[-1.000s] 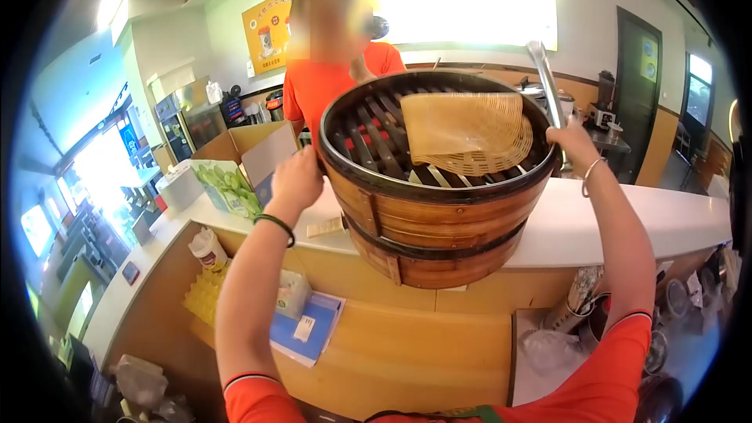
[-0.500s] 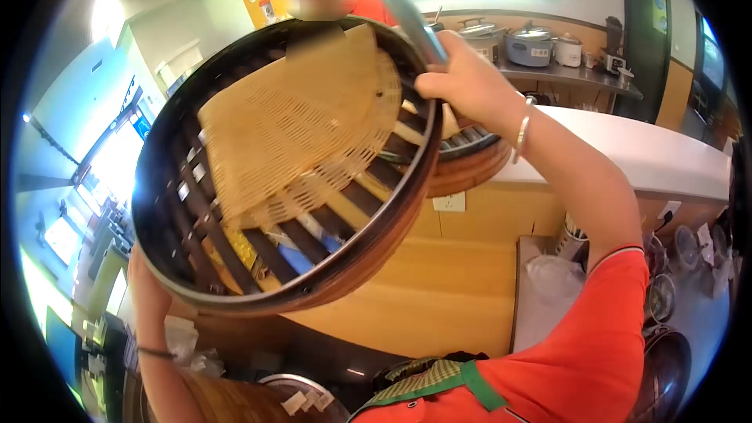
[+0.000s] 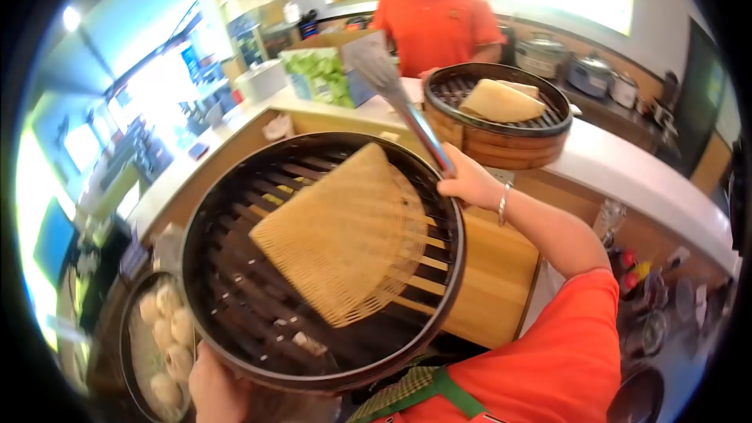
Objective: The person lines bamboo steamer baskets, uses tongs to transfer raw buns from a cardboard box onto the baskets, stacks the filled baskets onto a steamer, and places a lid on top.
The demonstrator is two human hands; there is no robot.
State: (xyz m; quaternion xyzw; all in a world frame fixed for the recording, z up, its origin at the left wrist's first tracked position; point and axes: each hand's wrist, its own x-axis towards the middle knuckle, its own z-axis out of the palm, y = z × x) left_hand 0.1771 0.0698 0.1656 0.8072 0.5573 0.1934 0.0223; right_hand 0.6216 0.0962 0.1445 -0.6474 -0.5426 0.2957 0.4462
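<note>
Tilting toward the camera, the large round steamer basket (image 3: pixel 227 282) is held up between the person's two hands, in front of the wooden desk (image 3: pixel 489 290). Across its dark slats lies a folded tan mesh liner (image 3: pixel 337 243), with small pale scraps on the slats near it. The right hand (image 3: pixel 472 180) is at the far right of the rim, thumb and fingers closed around the metal tongs (image 3: pixel 407 113), which point up and to the left. The left hand (image 3: pixel 215 384) is at the near left side of the basket; its fingers are mostly hidden beneath, so how they are set cannot be told. Just beside the basket, at left, a round tray (image 3: pixel 137 360) bears pale buns (image 3: pixel 178 325). Beyond, a second steamer (image 3: pixel 501 145) with folded liners (image 3: pixel 501 100) stands on the white counter (image 3: pixel 627 180). Near it are an open carton (image 3: pixel 317 78) and a co-worker in an orange shirt (image 3: pixel 431 23).
</note>
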